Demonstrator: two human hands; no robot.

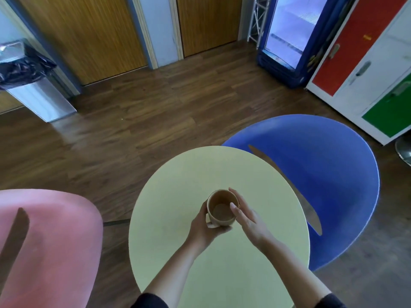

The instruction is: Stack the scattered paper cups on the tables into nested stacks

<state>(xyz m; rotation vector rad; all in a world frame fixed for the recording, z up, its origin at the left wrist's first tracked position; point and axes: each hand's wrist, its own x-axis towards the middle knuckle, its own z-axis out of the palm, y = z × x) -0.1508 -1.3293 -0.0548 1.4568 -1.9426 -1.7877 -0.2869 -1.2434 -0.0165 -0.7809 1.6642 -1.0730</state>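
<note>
The left hand [205, 225] holds the cup [222, 207] tight; the right hand [246, 215], fingers straight, should push gently straight down.

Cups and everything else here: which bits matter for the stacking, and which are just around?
Part of the job:
cup, brown paper, open end up
left hand, holding it from below
right hand, fingers against its side
yellow table

Just around:
blue chair
pink chair
bin
fridge
lockers
</note>
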